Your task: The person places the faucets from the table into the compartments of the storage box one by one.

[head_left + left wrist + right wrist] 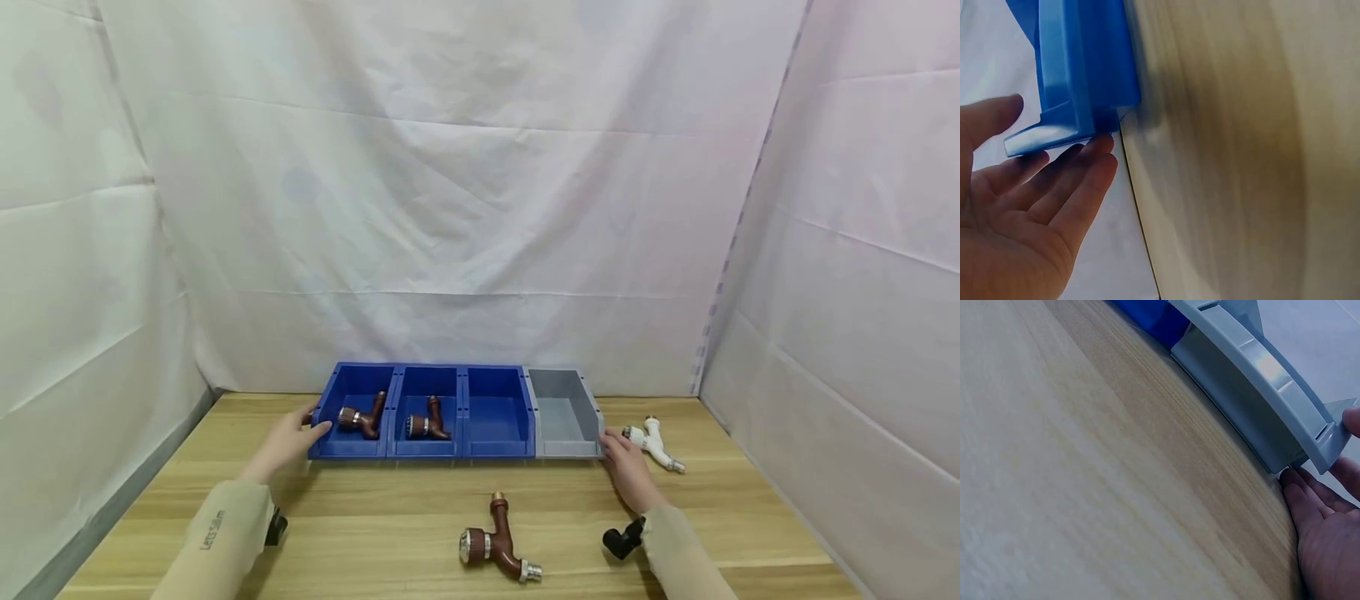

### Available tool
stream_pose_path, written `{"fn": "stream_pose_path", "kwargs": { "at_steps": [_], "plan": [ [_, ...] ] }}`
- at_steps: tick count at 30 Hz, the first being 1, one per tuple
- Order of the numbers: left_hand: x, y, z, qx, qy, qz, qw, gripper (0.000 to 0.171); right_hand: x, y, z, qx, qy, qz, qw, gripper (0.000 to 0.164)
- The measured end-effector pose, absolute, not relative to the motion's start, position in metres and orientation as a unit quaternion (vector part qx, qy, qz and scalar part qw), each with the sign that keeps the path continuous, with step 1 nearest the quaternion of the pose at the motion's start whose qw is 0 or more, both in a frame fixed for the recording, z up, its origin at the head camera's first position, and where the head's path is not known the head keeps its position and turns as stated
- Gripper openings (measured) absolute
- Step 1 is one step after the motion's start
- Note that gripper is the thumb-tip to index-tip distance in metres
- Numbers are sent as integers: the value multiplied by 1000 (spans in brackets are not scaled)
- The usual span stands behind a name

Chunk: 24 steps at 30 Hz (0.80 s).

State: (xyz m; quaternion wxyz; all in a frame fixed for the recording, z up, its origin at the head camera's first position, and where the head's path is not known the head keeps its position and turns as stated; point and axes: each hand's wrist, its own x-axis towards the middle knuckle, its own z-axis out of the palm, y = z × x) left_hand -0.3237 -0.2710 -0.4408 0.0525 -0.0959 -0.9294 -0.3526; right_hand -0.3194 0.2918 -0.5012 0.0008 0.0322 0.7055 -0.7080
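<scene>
A row of three blue bins (423, 448) stands against a grey bin (567, 448) near the back of the table. My left hand (288, 442) touches the outer side of the leftmost blue bin, its fingers (1085, 194) nearly straight along the wall and the thumb held apart. At the other end, my right hand (628, 475) rests against the grey bin's outer side, fingertips right at its lower corner. One brown faucet (366, 422) lies in the left blue bin and a second brown faucet (429, 422) in the middle one. The third blue bin and the grey bin hold nothing.
Another brown faucet (501, 546) lies on the wooden table (375, 525) in front of the bins. Just right of my right hand lies a white faucet (654, 440). White cloth (450, 208) hangs behind the table and along both sides.
</scene>
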Motion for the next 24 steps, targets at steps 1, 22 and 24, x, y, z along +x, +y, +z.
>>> {"fn": "stream_pose_path", "kwargs": {
  "at_steps": [1, 22, 24],
  "plan": [
    [-323, -271, -442, -95, -931, -349, 56, 59, -319, 291, -501, 32, 704, -709, 2, 63],
    [-322, -265, -449, -72, -931, -345, 98, 44, -316, 289, -497, 25, 715, -699, -1, 62],
    [-321, -265, -448, -70, -928, -353, 99, 44, -316, 288, -496, 24, 717, -696, -2, 61]
  ]
}}
